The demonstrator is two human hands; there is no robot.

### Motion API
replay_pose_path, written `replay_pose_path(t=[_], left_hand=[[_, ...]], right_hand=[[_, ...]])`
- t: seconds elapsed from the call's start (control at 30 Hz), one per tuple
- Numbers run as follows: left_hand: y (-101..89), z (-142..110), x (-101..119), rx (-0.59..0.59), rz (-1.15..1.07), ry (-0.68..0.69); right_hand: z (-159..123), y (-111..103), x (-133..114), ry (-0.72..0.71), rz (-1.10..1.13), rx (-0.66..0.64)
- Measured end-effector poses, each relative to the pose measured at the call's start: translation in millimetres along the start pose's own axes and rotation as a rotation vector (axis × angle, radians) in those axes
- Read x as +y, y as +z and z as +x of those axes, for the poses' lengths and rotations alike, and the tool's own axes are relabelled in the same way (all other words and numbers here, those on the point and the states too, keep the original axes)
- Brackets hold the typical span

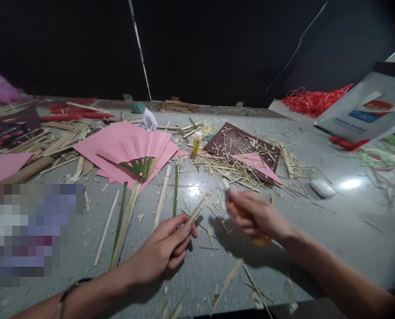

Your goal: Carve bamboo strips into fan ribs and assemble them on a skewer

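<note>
Head camera view, and both bare hands are up over a messy grey wood-grain table (350,212). Left hand (171,241) has its thumb and fingers pinched around a short, pale, slender wooden-looking stick (199,208), which tilts up and away to the right, its far end free and pointing toward the middle of the table. Right hand (255,212) is just to the right with its fingers wrapped around an orange-handled tool (262,241); that end is smeared with blur, so I honestly can't tell what kind of tool it is, only that there's something grey and whitish poking out by the thumb. Tool and stick are apart. Past the left hand sits a pleated pink paper fan (147,144) with green slats at its base, lying on flat pink paper (91,144). A yellow glue stick with a white cap (196,144) stands upright between the fan and a dark maroon flat sheet (230,135), which is littered with thin straw-coloured shavings (224,170) and has a pointed pink paper scrap (257,165) on top. Over on the far right there's a tangle of shiny red plastic strands (313,102) beside a white printed bag (363,117).
</note>
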State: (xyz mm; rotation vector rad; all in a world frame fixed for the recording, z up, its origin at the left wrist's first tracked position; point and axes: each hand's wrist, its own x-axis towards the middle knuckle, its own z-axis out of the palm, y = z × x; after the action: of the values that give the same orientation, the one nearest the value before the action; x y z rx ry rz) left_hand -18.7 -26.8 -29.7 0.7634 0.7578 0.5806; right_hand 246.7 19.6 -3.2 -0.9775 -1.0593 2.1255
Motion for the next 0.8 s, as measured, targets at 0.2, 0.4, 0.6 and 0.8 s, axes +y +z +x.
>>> replay_pose_path(t=[0.2,0.4,0.6,0.8], left_hand=[[1.7,-1.0,0.8,-0.008,0.002,0.013],[2.2,-3.7,-2.2,-0.048,0.113,0.023],[2.8,-0.5,0.8,-0.035,0.118,0.029],[5.3,6.1,4.3,-0.011,0.133,0.062]], right_hand=[[-0.7,37.0,31.0,0.174,-0.135,-0.158],[3.4,30.4,29.7,0.256,-0.049,-0.169],[-1.4,32.8,20.1,0.239,-0.164,-0.07],[1.7,38.3,31.4,0.122,-0.402,0.058]])
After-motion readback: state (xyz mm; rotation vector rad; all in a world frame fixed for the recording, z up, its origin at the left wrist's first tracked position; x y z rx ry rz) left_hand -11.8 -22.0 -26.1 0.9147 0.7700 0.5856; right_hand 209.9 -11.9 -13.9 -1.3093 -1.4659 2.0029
